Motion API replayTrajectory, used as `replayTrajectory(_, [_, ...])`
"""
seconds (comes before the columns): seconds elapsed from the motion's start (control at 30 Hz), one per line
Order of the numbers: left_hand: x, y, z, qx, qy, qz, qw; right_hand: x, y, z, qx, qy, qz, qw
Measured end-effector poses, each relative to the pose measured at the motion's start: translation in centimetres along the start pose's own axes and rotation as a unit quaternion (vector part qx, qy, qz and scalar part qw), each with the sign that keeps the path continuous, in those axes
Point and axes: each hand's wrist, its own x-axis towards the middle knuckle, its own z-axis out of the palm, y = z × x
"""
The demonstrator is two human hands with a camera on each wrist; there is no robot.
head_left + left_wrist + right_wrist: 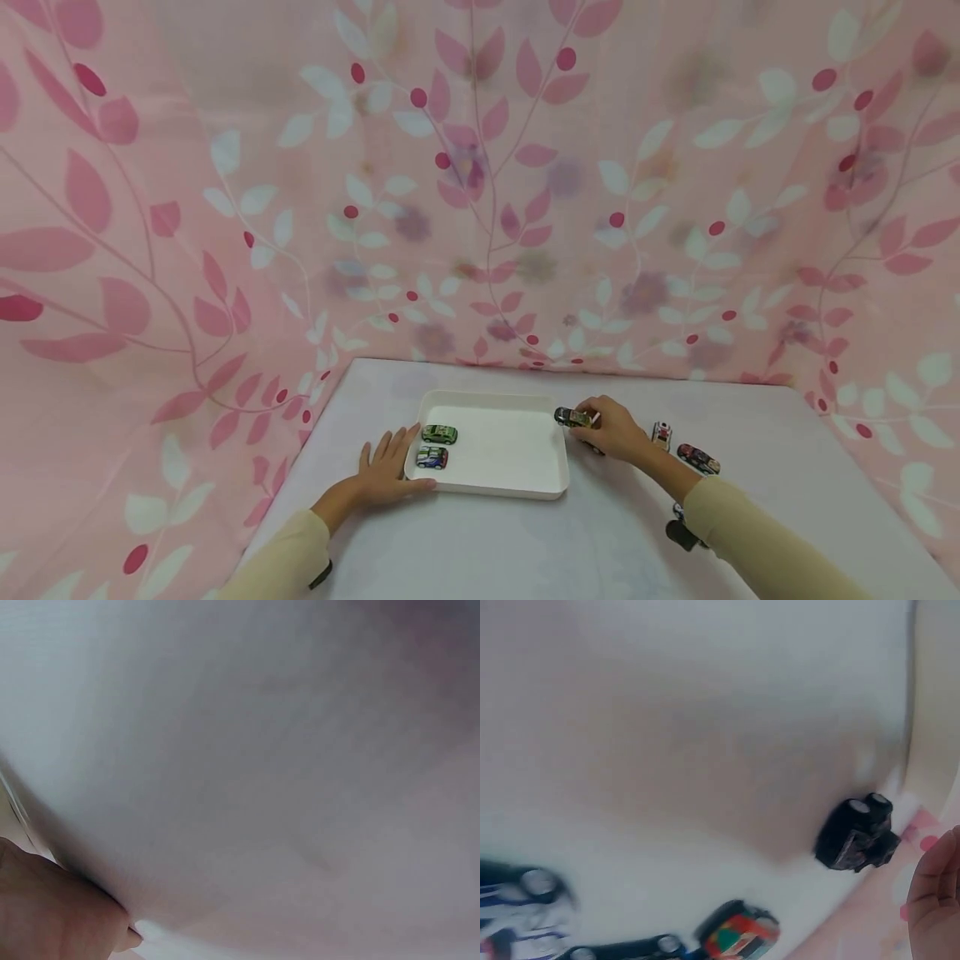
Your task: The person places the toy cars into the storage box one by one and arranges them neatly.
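Observation:
A shallow white tray [498,487] lies on the table, with a green toy car [439,434] and a blue-and-white toy car [432,457] inside along its left wall. Fingers spread, my left hand [386,475] rests against the tray's left side, its thumb at the front left corner. My right hand [611,429] pinches a dark yellow-green toy car [573,417] above the tray's right rim. Beneath that hand another toy car [593,448] is mostly hidden. The left wrist view has only part of the left hand [60,919].
Right of the tray stand a white-and-red toy car [662,436] and a dark red-and-blue one [698,458]. More toy cars are partly covered by the right forearm, near a black object [681,535]. A pink leaf-patterned cloth [495,208] hangs behind the pale table.

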Motion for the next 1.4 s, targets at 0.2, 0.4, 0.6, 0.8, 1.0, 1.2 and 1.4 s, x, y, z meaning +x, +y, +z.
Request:
replayTrajectory(0.2, [0.2, -0.3, 0.4, 0.007, -0.008, -0.005, 0.9999, 2.0, -0.5, 1.8, -0.009, 0.009, 0.0, 0.9999])
replayTrajectory(0.4, [0.1, 0.1, -0.2, 0.007, -0.002, -0.001, 1.0, 3.3, -2.2, 3.1, 0.013, 0.001, -0.017, 0.9998])
replayTrajectory(0.6, [0.1, 0.3, -0.7, 0.004, 0.0, 0.006, 1.0, 4.8, -3.9, 4.1, 0.013, 0.006, -0.027, 0.9995])
replayTrajectory(0.8, [0.6, -0.6, -0.2, 0.032, -0.013, -0.017, 0.9993, 6.1, -5.0, 5.2, 0.01, -0.005, -0.023, 0.9997])
replayTrajectory(1.0, [1.0, -1.0, 0.2, 0.023, 0.012, -0.005, 0.9996, 6.8, -6.6, 6.0, 0.062, -0.032, 0.014, 0.9974])
replayTrajectory(1.2, [0.2, -0.5, -0.2, 0.013, 0.0, -0.004, 0.9999, 6.8, -7.9, 7.2, 0.152, -0.078, 0.065, 0.9832])
replayTrajectory(1.4, [0.4, -0.9, 0.5, 0.014, -0.001, -0.004, 0.9999, 7.0, -8.2, 8.5, 0.207, -0.078, 0.102, 0.9699])
